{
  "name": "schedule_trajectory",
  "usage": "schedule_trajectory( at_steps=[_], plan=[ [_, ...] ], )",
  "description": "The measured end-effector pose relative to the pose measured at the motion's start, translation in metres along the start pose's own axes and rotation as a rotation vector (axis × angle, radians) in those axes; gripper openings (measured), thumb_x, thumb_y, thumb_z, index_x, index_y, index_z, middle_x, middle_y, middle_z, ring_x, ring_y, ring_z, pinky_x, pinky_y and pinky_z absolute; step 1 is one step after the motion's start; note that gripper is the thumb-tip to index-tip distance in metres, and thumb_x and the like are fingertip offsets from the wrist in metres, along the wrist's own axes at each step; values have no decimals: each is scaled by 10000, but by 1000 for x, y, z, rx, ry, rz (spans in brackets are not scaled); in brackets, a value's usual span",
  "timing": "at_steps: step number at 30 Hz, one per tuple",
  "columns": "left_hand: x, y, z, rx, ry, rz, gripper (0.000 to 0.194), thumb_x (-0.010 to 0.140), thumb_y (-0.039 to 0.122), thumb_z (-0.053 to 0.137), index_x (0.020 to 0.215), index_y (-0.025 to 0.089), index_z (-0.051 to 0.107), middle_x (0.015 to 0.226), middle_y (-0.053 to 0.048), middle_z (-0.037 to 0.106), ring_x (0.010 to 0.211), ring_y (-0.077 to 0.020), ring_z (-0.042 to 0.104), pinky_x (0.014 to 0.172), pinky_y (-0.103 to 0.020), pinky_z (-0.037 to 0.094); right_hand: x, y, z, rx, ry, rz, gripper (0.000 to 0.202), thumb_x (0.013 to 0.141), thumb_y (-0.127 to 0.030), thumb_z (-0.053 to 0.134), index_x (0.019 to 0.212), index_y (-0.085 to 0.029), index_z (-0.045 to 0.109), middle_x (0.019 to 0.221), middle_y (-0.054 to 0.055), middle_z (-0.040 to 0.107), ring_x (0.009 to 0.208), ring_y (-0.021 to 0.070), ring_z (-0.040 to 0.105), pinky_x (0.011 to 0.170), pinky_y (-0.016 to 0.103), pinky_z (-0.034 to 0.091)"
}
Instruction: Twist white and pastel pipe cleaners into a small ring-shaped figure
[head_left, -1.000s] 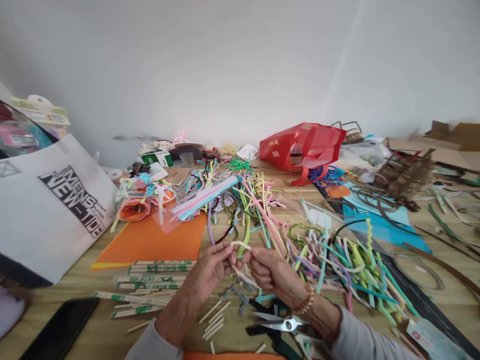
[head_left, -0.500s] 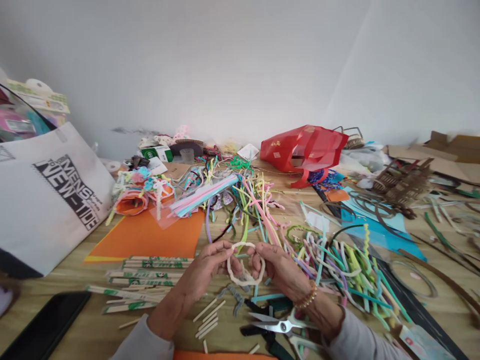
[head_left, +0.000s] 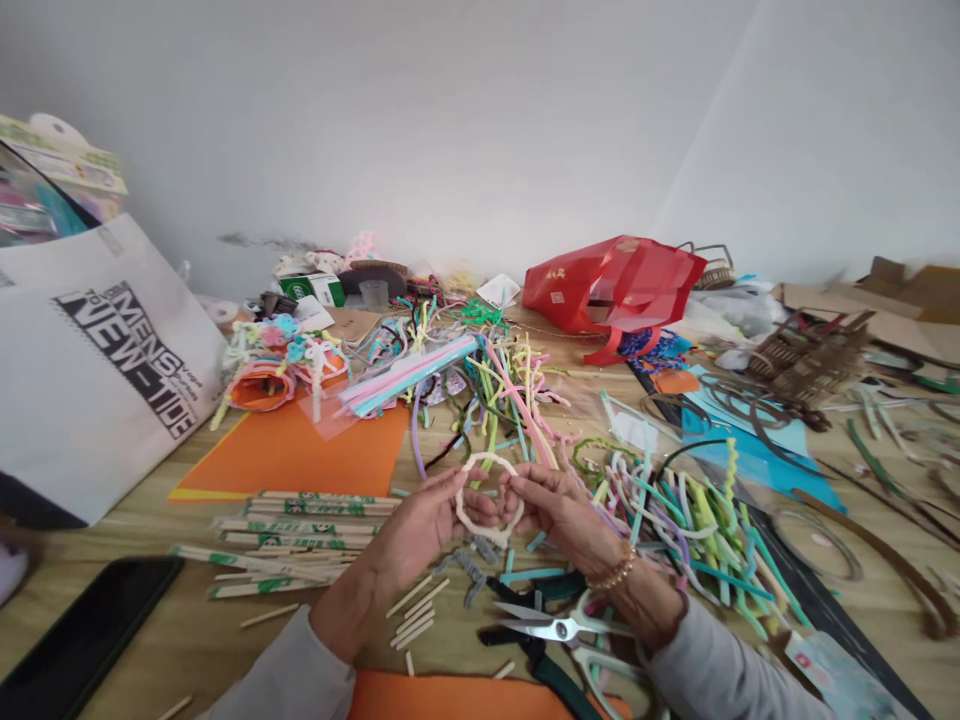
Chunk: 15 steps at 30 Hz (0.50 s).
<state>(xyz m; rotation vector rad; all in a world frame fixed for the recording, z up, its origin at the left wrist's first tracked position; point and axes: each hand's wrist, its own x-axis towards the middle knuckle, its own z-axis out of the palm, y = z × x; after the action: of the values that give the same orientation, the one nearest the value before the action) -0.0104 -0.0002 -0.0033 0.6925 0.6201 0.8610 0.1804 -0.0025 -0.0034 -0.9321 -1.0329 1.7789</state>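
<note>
A cream fuzzy ring (head_left: pixel 459 508) is held upright between my two hands above the table. My left hand (head_left: pixel 427 520) pinches its left side with thumb and fingers. On the ring's right side, my right hand (head_left: pixel 551 510) has its fingertips closed, a beaded bracelet round its wrist. Below the hands lie a grey fuzzy piece (head_left: pixel 471 572), several short wooden sticks (head_left: pixel 414 628) and open scissors (head_left: pixel 561 629) with pale handles, resting over dark-handled tools (head_left: pixel 551 675).
Wrapped chopsticks (head_left: pixel 300 540) and a black phone (head_left: pixel 90 640) lie left, near a white bag (head_left: pixel 127 360). Behind are orange sheets (head_left: pixel 300 450), colourful fuzzy stems (head_left: pixel 517 390) and a red bag (head_left: pixel 611 285). More stems (head_left: pixel 697 530) lie right, by blue sheets (head_left: pixel 795 460).
Both hands still hold the ring, which has tilted and moved slightly up. The view has shifted a little, and more of the orange sheet at the bottom edge shows.
</note>
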Motion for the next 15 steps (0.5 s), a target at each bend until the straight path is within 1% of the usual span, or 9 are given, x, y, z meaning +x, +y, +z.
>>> schedule_trajectory(
  at_steps=[2, 4, 7, 9, 13, 15],
  plan=[
    [0, -2, 3, -42, -19, -12, 295, 842, 374, 604, 986, 121, 654, 767, -98, 718, 762, -201, 673, 758, -322, 498, 1, 0, -1, 44, 8, -19, 310, 738, -413, 737, 859, -140, 651, 671, 4, 640, 539, 94, 588, 495, 183, 507],
    [-1, -4, 5, -57, -16, 1, 272, 837, 361, 614, 935, 114, 669, 765, -99, 715, 770, -201, 669, 768, -327, 498, 1, 0, -2, 74, 0, -24, 297, 751, -404, 731, 846, -137, 644, 668, 6, 639, 551, 97, 600, 509, 184, 519],
    [-1, -5, 7, -48, 5, 38, 216, 814, 339, 649, 810, 124, 672, 672, -58, 686, 694, -172, 651, 724, -294, 496, 1, -1, -2, 94, -1, -12, 301, 750, -416, 731, 832, -143, 633, 652, 2, 638, 557, 107, 615, 520, 195, 531],
    [-1, -5, 7, -28, 7, 53, 226, 802, 359, 663, 777, 134, 663, 606, -30, 656, 646, -160, 638, 687, -271, 488, 0, 0, -1, 93, -3, 5, 311, 749, -426, 730, 842, -146, 632, 645, 0, 637, 559, 108, 620, 514, 191, 527],
    [-1, -6, 8, 55, 18, 72, 264, 806, 410, 647, 832, 148, 657, 509, 8, 600, 524, -146, 601, 603, -258, 468, -2, 2, 4, 65, -30, 16, 306, 771, -431, 710, 866, -150, 635, 658, -8, 640, 550, 92, 613, 517, 180, 517],
    [-1, -6, 7, 100, 29, 77, 272, 820, 416, 625, 851, 147, 655, 463, 23, 568, 475, -139, 576, 574, -255, 460, -3, 3, 5, 51, -38, 11, 295, 778, -430, 703, 845, -152, 632, 665, -9, 643, 550, 88, 612, 522, 179, 513]
  ],
)
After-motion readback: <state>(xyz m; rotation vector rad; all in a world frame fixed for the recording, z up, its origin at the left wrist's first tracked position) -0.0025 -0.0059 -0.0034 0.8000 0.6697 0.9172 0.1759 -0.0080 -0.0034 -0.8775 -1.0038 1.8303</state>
